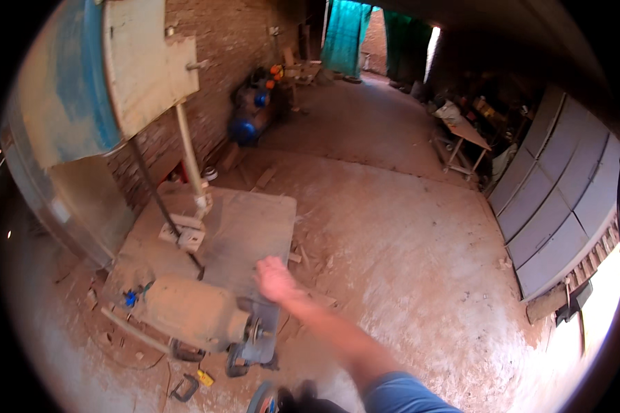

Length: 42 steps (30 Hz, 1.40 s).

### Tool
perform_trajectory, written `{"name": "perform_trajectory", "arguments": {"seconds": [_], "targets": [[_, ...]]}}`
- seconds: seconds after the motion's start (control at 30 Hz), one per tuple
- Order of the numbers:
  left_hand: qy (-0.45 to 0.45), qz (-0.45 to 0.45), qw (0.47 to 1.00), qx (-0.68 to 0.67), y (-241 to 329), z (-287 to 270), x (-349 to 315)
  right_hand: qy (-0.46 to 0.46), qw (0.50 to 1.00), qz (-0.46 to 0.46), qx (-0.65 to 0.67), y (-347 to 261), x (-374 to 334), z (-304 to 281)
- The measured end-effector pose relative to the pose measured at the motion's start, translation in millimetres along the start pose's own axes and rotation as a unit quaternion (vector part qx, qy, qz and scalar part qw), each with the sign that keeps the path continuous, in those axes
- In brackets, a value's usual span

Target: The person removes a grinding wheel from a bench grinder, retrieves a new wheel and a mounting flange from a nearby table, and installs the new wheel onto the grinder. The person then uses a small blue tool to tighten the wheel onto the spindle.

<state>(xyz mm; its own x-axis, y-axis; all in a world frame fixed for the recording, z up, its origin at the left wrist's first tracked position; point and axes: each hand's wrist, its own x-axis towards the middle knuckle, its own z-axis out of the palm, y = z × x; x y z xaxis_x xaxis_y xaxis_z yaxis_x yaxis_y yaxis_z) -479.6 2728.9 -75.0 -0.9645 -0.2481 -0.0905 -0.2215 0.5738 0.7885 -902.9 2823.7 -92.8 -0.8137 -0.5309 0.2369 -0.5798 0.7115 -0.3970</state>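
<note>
At ten o'clock from the view's centre, a blue and cream machine casing (69,89) is seen. Between eight and nine, a pale block (186,237) is set on the dusty table (248,217); between seven and eight, a dust-coated cylinder (189,313) is placed. At seven, a dark clamp (184,389) is seen on the floor, and the right hand (274,279) is held at the table's right side, its fingers blurred; whether anything is gripped cannot be told. Grey panels (565,186) are seen at three.
</note>
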Motion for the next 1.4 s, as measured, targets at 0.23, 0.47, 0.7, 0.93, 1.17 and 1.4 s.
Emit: {"name": "perform_trajectory", "arguments": {"seconds": [0.23, 0.47, 0.7, 0.93, 1.17, 1.4], "targets": [[-0.041, -0.107, 0.993, -0.041, 17.9, 31.2, 4.4, -0.081, 0.994, -0.070, -0.014, 18.8, 6.5, 23.5], [-0.025, -0.099, 0.995, 0.005, 78.4, 108.6, 82.1, -0.034, 0.979, -0.017, 0.202, 62.6, -20.7, -53.6], [-0.046, -0.186, 0.968, -0.160, 212.3, 223.6, 222.6, -0.068, 0.856, 0.317, 0.402, 341.3, -219.3, -108.5], [-0.038, 0.008, 0.986, -0.161, 309.2, 319.0, 356.0, 0.023, 0.708, 0.531, 0.466, 516.1, -299.9, -199.6], [0.032, 0.170, 0.985, 0.002, 400.8, 391.5, 518.8, 0.090, 0.658, 0.590, 0.458, 673.9, -313.0, -230.0], [0.003, -0.038, 0.916, -0.398, 462.8, 462.4, 699.9, 0.214, 0.389, 0.786, 0.431, 785.5, -420.9, -223.2]]}}
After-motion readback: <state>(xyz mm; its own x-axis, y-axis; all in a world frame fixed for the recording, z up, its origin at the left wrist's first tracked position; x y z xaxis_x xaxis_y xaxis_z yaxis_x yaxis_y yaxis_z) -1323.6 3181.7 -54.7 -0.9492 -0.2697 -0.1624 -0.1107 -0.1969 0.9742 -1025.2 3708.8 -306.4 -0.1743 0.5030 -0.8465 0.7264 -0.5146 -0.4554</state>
